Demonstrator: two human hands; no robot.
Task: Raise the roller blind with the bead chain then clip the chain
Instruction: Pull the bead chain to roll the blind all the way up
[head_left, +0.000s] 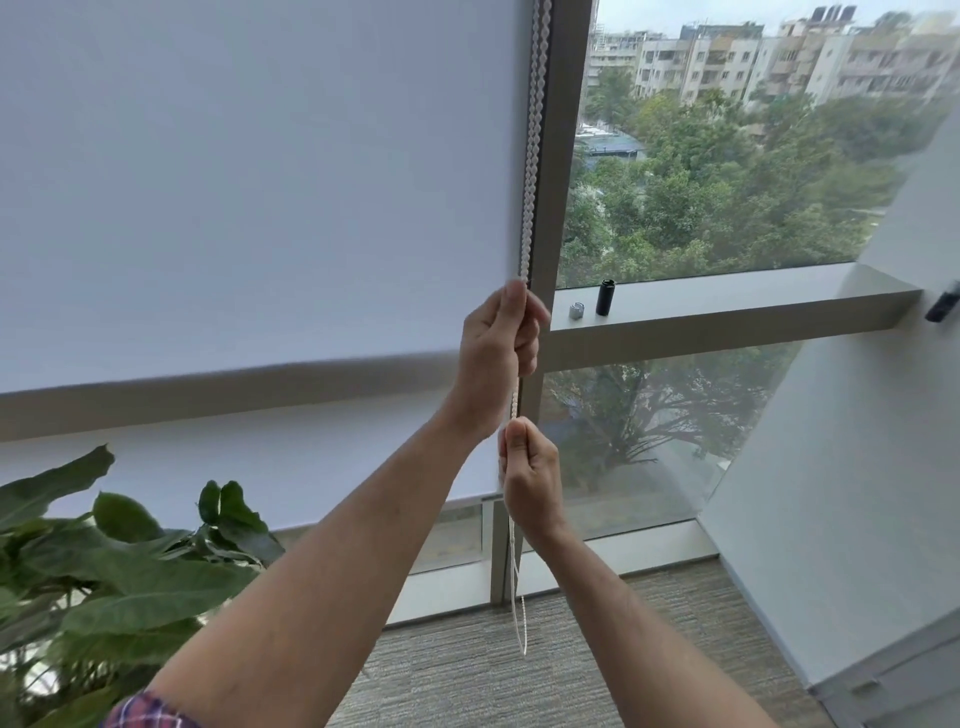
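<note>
- Both fists closed on the bead chain (530, 171): left hand (498, 348) high, right hand (530, 473) just below, ready for hand-over-hand pulls.
- Chain hangs along the blind (260, 182)'s right edge; blind mostly down.

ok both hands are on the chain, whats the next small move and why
Probably pull down with the upper left hand, then re-grip higher with the right hand. Both are closed on the bead chain, stacked one above the other, and the blind's bottom edge hangs low near the floor.
</note>
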